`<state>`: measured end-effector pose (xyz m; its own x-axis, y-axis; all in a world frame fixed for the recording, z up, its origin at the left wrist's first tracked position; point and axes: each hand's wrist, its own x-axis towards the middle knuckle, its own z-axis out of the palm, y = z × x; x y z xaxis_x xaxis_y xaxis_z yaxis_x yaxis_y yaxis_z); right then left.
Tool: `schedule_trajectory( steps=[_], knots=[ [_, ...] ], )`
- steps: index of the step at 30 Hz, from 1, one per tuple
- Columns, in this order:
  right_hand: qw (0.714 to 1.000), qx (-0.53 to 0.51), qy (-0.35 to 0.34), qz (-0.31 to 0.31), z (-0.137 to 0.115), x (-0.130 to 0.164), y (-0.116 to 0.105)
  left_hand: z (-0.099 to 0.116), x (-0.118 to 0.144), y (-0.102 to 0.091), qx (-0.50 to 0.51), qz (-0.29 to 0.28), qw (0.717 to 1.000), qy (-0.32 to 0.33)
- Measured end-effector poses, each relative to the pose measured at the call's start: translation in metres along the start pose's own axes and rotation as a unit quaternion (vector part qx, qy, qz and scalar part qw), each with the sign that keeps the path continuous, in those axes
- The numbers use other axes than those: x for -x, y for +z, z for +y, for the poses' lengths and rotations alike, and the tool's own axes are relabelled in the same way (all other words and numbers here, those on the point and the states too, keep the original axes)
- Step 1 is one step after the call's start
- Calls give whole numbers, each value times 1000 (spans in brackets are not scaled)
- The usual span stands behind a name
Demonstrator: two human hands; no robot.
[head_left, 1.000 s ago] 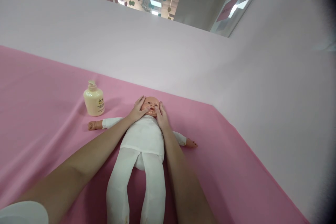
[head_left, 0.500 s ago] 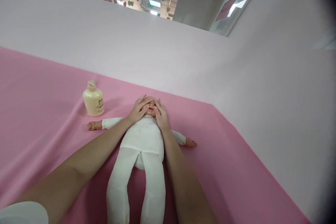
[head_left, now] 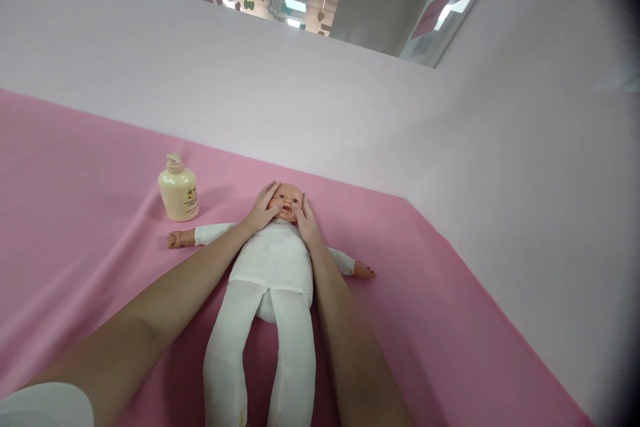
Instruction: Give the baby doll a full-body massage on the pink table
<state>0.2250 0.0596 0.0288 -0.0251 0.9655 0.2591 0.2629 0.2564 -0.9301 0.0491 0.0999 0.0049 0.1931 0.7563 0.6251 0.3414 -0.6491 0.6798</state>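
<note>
A baby doll (head_left: 274,257) in white clothes lies on its back on the pink surface, arms spread to the sides and head away from me. My left hand (head_left: 263,209) is open against the left side of the doll's head (head_left: 290,191), its fingers stretched along the head and its thumb beside the mouth. On the opposite side, my right hand (head_left: 307,219) lies open along the cheek, with its thumb near the other mouth corner. Both eyes, the nose and the forehead show between my hands. The doll's feet fall outside the view.
A cream-coloured pump bottle (head_left: 179,193) stands left of the doll, just beyond its outstretched arm. The pink cover (head_left: 420,300) meets white padded walls (head_left: 300,107) at the back and right. Above the back wall is a glass pane (head_left: 370,3) with lights showing.
My fingers and thumbs have moved off the doll's forehead and eye area toward the sides of its face, uncovering both eyes. The doll's body and the bottle have not moved.
</note>
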Motion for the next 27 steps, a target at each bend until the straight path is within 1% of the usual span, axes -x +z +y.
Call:
schedule_trajectory(
  steps=[4, 6, 9, 11, 14, 18, 22, 27],
  knots=[
    [995, 30, -96, -25, -7, 1, 0, 9, -1, -4, -20, -23, 999, 37],
    [990, 58, -130, -22, -11, 2, -1, 14, -1, -6, -24, -27, 998, 50],
    [986, 85, -144, -4, -15, 4, -1, 18, -1, -6, -25, -31, 998, 52],
    [985, 92, -145, -2, -15, 4, -1, 17, 0, -6, -24, -32, 998, 47],
    [989, 82, -127, -2, -13, 3, 0, 14, 0, -4, -17, -25, 999, 29],
    [995, 41, -90, -7, -11, 1, 1, 9, -1, -3, -6, -22, 1000, 7],
    [1000, -5, -25, -5, -9, 1, 2, 3, -1, -1, 10, -17, 1000, -19],
    [999, -7, 30, 10, -7, 1, 3, -2, -1, 3, 26, 3, 997, -69]
  ],
)
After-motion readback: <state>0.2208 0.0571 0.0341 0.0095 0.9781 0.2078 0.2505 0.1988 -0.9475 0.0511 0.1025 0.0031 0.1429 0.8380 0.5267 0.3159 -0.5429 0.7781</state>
